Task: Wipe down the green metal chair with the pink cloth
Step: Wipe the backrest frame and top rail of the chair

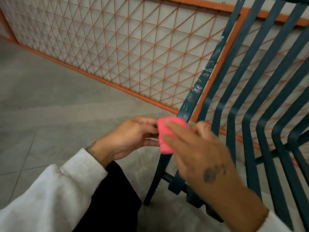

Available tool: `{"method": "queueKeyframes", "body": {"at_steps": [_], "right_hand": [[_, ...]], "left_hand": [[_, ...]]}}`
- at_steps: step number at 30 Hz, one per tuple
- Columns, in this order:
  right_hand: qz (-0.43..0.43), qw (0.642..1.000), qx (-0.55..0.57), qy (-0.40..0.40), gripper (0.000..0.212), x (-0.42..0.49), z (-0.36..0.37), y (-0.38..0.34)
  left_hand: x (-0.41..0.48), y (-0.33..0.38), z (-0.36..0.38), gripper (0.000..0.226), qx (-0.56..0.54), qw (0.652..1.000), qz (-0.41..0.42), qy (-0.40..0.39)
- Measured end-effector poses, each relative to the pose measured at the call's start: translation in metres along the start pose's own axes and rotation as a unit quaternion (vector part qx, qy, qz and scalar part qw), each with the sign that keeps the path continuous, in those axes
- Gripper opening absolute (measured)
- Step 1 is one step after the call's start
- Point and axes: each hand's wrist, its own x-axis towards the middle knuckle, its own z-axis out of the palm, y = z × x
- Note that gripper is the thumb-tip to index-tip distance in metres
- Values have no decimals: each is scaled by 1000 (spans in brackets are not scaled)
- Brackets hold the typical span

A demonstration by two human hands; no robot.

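The green metal chair fills the right side, its slatted back rising toward the top right. Its leftmost upright bar carries pale smears. A small folded pink cloth is wrapped against that bar low down, near where the seat begins. My right hand lies over the cloth with fingers stretched across it. My left hand touches the cloth's left edge with its fingertips. Much of the cloth is hidden under my right fingers.
An orange wire-mesh panel with an orange frame leans along the wall behind the chair. Grey tiled floor spreads to the left. My dark trouser leg is at the bottom centre, next to the chair's front leg.
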Motion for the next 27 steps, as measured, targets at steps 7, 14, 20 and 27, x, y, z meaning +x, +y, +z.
{"method": "queueKeyframes", "body": {"at_steps": [7,14,20,27], "right_hand": [[7,999,43,-8,41,2,-4,13],[34,996,10,86,41,2,16,23],[-67,995,-60,-46,46,-72,80,-21],[-57,997,-46,13,40,-45,41,-1]], "left_hand": [[17,0,-13,37,-71,996,-48,-31],[23,-2,-12,61,-73,994,-65,-40],[23,-3,-16,57,-54,994,-61,-75],[25,-7,-20,55,-57,993,-56,-90]]}}
